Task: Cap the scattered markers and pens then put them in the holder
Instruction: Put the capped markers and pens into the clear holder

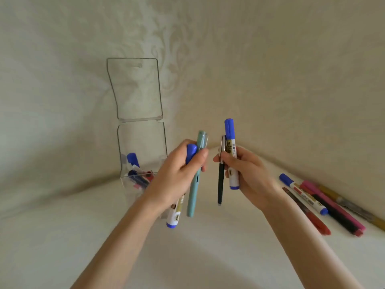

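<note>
The left hand (177,174) has its fingers curled round 2 things, a teal pen (194,190) and a blue marker (174,217). The right hand (248,174) grips a black pen (220,184) and a second marker (231,140). All 4 look capped. The holder (143,140) stands open at 10 o'clock of the hands, some markers already inside. Several loose markers (316,203) lie on the worktop (208,247) at 4 o'clock. With 2 slim barrels per hand, one could slip during the drop, miss the narrow opening, or tip the light holder.
</note>
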`<state>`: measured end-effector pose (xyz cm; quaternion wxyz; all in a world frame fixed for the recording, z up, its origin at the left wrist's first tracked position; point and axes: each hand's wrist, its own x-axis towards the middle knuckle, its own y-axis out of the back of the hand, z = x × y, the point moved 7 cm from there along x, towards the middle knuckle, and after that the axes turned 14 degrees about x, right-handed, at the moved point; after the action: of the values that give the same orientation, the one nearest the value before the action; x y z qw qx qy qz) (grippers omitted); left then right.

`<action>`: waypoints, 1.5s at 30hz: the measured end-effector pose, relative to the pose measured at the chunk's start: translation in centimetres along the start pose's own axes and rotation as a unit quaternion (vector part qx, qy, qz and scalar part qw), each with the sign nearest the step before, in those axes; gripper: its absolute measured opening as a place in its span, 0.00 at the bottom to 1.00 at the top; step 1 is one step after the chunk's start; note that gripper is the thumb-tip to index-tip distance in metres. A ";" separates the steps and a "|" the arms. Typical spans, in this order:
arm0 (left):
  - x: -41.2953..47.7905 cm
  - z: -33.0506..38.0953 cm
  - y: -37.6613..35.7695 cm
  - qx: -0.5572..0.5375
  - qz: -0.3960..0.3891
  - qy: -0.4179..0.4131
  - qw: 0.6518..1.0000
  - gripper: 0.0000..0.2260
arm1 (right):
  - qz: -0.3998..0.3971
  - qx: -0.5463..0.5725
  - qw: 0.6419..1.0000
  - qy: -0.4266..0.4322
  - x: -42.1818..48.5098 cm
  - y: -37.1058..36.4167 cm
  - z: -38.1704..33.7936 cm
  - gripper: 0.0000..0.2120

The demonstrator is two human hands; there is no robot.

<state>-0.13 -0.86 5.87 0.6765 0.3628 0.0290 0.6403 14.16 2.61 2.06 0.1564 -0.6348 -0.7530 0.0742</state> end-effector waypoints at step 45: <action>-1.0 -6.3 10.5 0.408 0.003 -0.019 0.913 0.08 | 0.019 -0.078 0.957 0.279 1.9 -12.7 -4.4 0.15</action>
<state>-12.38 0.22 6.37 0.4680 0.6196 0.2738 0.5675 3.53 1.80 10.42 0.3090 -0.6543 -0.6709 -0.1620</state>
